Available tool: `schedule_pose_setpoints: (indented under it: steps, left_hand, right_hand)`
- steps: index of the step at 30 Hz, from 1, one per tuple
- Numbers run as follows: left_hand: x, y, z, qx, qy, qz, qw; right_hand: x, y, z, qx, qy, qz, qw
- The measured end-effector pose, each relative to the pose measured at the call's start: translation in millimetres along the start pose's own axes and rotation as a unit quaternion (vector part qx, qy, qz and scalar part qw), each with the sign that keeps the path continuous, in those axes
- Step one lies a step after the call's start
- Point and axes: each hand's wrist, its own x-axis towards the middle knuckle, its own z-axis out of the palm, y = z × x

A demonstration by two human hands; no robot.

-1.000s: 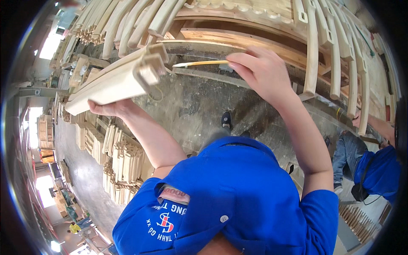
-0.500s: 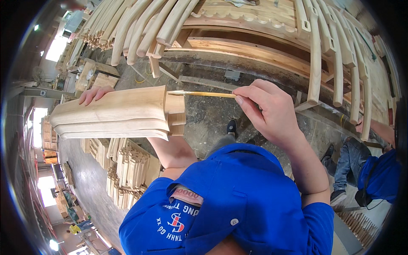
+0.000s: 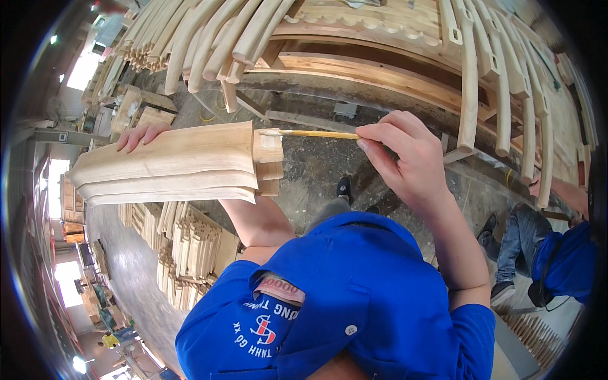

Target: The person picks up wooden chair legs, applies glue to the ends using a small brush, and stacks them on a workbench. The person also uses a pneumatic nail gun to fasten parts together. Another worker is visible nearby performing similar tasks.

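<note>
Stretched out at the left, a stack of several curved, pale wooden slats is gripped from beneath by my left hand. Only its fingertips show, curled over the far edge; the palm is hidden under the wood. Short tenons stick out of the slats' right end. Between thumb and fingers, my right hand pinches a thin yellow-handled brush. Its whitish tip touches the top tenon, where a patch of white, wet-looking stuff lies.
Curved wooden legs overhang a wooden bench ahead, with more slotted legs at the right. Stacked wooden parts stand at lower left. A person in blue works at the right, one hand by a leg.
The brush tip has moved a little to the right along the top tenon, and the white patch there looks larger. The slats and both hands have shifted slightly.
</note>
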Motion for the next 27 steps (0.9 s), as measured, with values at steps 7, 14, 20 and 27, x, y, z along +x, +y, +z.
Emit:
schedule_pose_setpoints:
  steps: [7, 14, 20, 27]
  left_hand:
    - [6, -9, 4, 0.018, 0.006, -0.022, 1.0]
    - [11, -17, 12, 0.016, -0.004, -0.003, 1.0]
    - [2, -18, 0, -0.038, 0.016, 0.079, 0.996]
    - [15, -28, 16, 0.042, 0.005, 0.001, 0.999]
  right_hand:
    - [-11, -5, -26, 0.099, -0.078, 0.071, 0.989]
    - [-13, -4, -11, 0.078, -0.095, 0.06, 0.991]
    - [-10, -10, 0, 0.061, -0.1, 0.057, 0.991]
    - [-15, 3, 6, 0.069, -0.085, 0.007, 0.994]
